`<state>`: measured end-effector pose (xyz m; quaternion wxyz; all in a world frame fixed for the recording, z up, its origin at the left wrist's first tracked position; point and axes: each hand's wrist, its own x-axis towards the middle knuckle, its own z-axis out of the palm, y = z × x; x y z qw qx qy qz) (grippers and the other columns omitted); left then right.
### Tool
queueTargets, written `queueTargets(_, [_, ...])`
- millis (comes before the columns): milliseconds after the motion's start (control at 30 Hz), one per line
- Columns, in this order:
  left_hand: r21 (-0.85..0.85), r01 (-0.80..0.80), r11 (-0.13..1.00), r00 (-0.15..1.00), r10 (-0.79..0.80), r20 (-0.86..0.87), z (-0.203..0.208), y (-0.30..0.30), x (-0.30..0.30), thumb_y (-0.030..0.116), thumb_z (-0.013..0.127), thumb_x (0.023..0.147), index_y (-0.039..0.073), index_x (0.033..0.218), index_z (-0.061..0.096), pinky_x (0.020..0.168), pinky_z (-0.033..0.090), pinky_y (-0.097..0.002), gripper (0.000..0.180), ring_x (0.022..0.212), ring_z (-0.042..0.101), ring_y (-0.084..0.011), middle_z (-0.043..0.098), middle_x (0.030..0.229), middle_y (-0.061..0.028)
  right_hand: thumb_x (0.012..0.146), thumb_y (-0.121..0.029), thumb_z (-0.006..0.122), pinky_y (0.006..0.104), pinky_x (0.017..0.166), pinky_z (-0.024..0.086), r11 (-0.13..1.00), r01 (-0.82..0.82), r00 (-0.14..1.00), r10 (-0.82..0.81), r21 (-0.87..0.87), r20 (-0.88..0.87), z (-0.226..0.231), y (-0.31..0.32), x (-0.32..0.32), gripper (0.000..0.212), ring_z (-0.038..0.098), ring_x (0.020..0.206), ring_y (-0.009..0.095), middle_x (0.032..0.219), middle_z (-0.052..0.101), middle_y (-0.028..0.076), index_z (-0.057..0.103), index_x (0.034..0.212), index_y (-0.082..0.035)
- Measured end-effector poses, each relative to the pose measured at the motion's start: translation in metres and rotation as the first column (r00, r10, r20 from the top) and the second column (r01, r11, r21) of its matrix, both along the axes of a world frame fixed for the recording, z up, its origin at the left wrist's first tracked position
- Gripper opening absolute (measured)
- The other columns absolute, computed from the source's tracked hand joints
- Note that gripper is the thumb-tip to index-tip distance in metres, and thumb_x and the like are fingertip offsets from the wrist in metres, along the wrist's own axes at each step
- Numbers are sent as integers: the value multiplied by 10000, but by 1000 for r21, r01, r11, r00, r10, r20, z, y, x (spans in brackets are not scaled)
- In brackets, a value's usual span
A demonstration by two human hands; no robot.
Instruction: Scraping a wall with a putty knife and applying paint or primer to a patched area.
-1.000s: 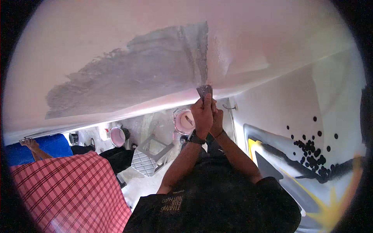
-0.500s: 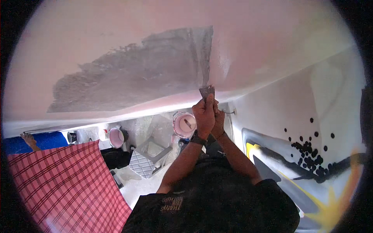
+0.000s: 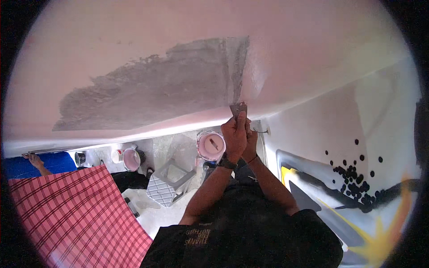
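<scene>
My left hand (image 3: 233,139), a dark watch on its wrist, is closed around a putty knife (image 3: 238,108), thumb up along it. Close against it on the right is my right hand (image 3: 251,142), closed at the knife's handle, its fingers partly hidden. The knife's blade edge meets the pink wall (image 3: 304,58) at the lower right corner of a grey plaster patch (image 3: 156,89). This patch has a ragged upper left edge and a straight right edge. A wet-looking sheen shows on the pink just right of it.
Below stand a pink-coated bucket (image 3: 211,145) with a tool inside, a grey crate (image 3: 166,187) and another bucket (image 3: 132,159). A co-worker in a red plaid shirt (image 3: 80,210) is at left, one hand (image 3: 35,161) at the wall. At right is a painted side wall (image 3: 317,129).
The view has shifted slightly, so the patch sits a little lower. Both hands keep their grip, and the blade stays near the same corner. The co-worker's plaid shirt has shifted slightly left.
</scene>
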<state>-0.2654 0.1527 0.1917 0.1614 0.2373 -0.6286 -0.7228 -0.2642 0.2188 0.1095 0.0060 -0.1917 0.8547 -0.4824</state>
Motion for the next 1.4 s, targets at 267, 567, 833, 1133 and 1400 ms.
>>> queueTargets(267, [67, 37, 997, 999, -39, 17, -9, -3, -4, 261, 519, 978, -10, 703, 579, 474, 370, -249, 391, 487, 463, -86, 509, 550, -9, 877, -293, 606, 353, 589, 515, 899, 108, 971, -3, -425, 240, -22, -8, 0, 368, 680, 680, 267, 757, 665, 149, 519, 1113, -25])
queueTargets(567, [25, -4, 1000, 998, 6, -63, -6, -7, -14, 249, 542, 968, -17, 685, 582, 466, 378, -251, 390, 491, 472, -79, 524, 544, -15, 875, -271, 611, 349, 587, 511, 971, 57, 971, 0, -232, 240, 1, -8, -15, 272, 682, 677, 233, 725, 660, 139, 573, 976, -21])
queueTargets(833, [1, 2, 1000, 1000, -2, -29, -5, -14, -6, 236, 546, 966, -24, 667, 578, 460, 385, -243, 398, 488, 464, -67, 513, 532, -5, 855, -291, 620, 371, 543, 502, 997, 78, 975, -71, -22, 212, 13, -15, -6, 297, 674, 638, 279, 695, 649, 142, 565, 931, -9])
queueTargets(1133, [107, -41, 993, 998, 46, -41, 16, -27, -11, 250, 553, 962, -23, 680, 589, 450, 382, -234, 394, 476, 463, -61, 511, 526, 2, 837, -266, 616, 378, 541, 513, 999, -2, 1000, 2, -51, 0, 14, -30, -10, 426, 651, 634, 349, 754, 644, 168, 486, 1163, -24])
queueTargets(1400, [20, -15, 1000, 998, 16, -59, 26, -27, -10, 230, 542, 968, -12, 700, 591, 465, 380, -240, 364, 489, 473, -77, 542, 572, -12, 844, -276, 610, 376, 568, 526, 997, 17, 998, -12, -81, 56, 26, -27, -12, 423, 663, 664, 331, 769, 654, 158, 493, 1172, -35])
